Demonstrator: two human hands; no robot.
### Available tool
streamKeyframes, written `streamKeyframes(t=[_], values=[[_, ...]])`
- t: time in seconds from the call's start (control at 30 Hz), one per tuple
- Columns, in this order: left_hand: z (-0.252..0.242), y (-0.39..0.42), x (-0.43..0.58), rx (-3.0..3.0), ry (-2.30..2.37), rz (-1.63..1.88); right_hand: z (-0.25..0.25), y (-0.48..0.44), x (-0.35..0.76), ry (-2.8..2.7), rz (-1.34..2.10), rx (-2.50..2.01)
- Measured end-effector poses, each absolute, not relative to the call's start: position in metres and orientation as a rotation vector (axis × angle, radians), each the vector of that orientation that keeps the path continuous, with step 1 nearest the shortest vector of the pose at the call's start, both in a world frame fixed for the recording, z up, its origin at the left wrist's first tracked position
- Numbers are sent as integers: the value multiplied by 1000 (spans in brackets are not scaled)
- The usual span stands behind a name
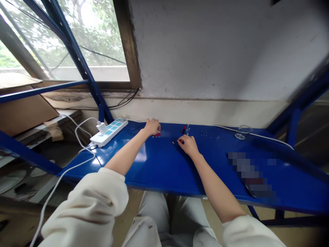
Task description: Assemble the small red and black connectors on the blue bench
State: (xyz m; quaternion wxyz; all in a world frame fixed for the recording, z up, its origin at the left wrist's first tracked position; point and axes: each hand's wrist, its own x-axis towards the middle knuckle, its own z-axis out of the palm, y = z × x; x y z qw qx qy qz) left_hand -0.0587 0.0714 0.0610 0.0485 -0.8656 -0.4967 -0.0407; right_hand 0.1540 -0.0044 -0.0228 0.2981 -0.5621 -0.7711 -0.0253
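Observation:
On the blue table (154,168), my left hand (152,127) is bent down with curled fingers. Its fingertips close at the end of a short row of small red-and-clear pieces (156,135), which it partly covers. Nearer the middle, my right hand (189,144) pinches a small dark piece with a reddish end (179,141), too small to name. A tiny pale-tipped piece (173,142) lies just left of those fingers. Behind my right hand are a small red-and-black piece (183,130) and several clear plastic pieces (187,130).
A white power strip (110,133) with a plug and cable takes the table's left end. More tiny clear pieces (204,133) lie right of centre. A clear round item (240,136) sits by a white cable near the wall. A blurred-out flat object (250,175) lies at right.

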Motion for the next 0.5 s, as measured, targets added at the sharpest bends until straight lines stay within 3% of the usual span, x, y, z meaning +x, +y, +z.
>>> streamKeyframes(t=[0.33, 0.5], values=[[59, 77, -60, -2665, -1525, -185, -21, -5, 156, -2079, -65, -1513], [66, 66, -49, -2634, -1282, -624, -20, -5, 155, -2093, -84, -1585]])
